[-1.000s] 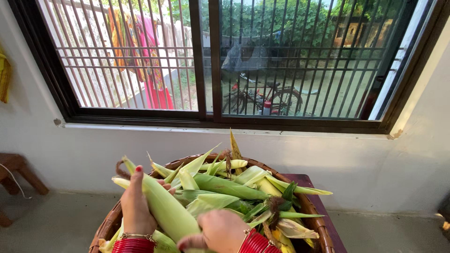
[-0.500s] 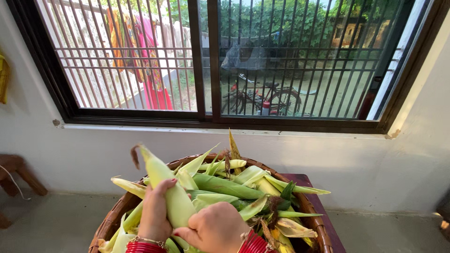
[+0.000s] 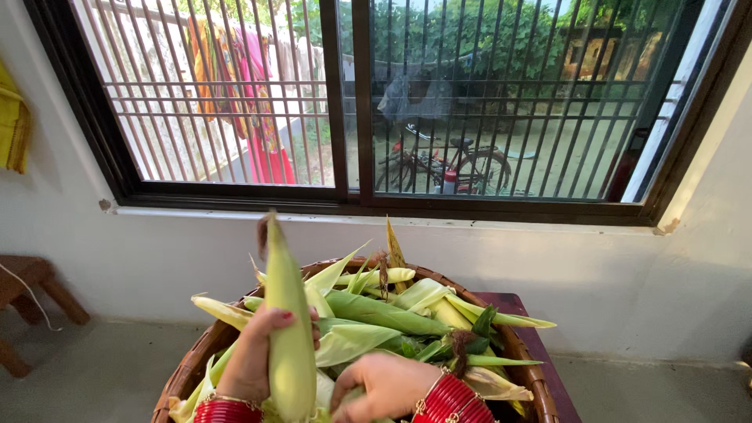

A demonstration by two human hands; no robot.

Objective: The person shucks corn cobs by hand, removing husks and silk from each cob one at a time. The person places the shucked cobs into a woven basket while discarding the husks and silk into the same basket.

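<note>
Windowside basket (image 3: 526, 368) (woven): left hand (image 3: 252, 362) grips upright corn cob (image 3: 287, 329).

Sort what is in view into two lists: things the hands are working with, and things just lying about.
In hand:
- left hand gripping the upright pale green husked corn cob
- right hand down among the heap of green corn cobs
- round woven brown basket holding them

Lying about:
- brown wooden stool
- yellow cloth
- dark-framed barred window
- dark red table

Corn cob (image 3: 288, 329) in pale green husk stands nearly upright over the basket; brown silk at its tip.
</note>
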